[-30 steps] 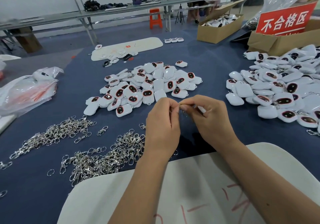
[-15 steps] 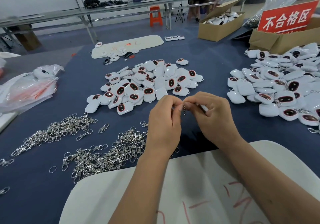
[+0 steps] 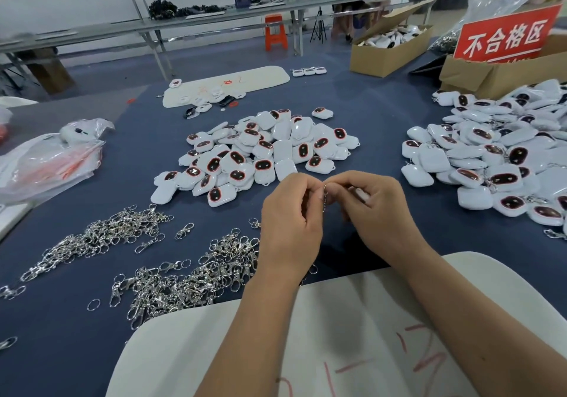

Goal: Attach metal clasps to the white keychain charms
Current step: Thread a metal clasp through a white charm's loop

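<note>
Metal clasp (image 3: 325, 195) pinched between both hands' fingers (image 3: 316, 189), curled tight.

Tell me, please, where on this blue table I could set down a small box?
Bare blue cloth lies between the middle heap of white charms and the right heap. The near left, around the silver metal clasps, is crowded.

A heap of charms (image 3: 264, 154) is set at the middle of the desk (image 3: 383, 138), with a second heap (image 3: 503, 157) to its right. Two piles of clasps (image 3: 101, 237) (image 3: 190, 277) are spread near the left front. A board (image 3: 352, 341) is laid at the front edge. The hands (image 3: 291, 221) (image 3: 377, 209) are held together above the desk, between the board and the middle heap. Two cardboard boxes (image 3: 389, 49) (image 3: 497, 71) are placed at the far right, a plastic bag (image 3: 46, 163) at the left edge.
</note>
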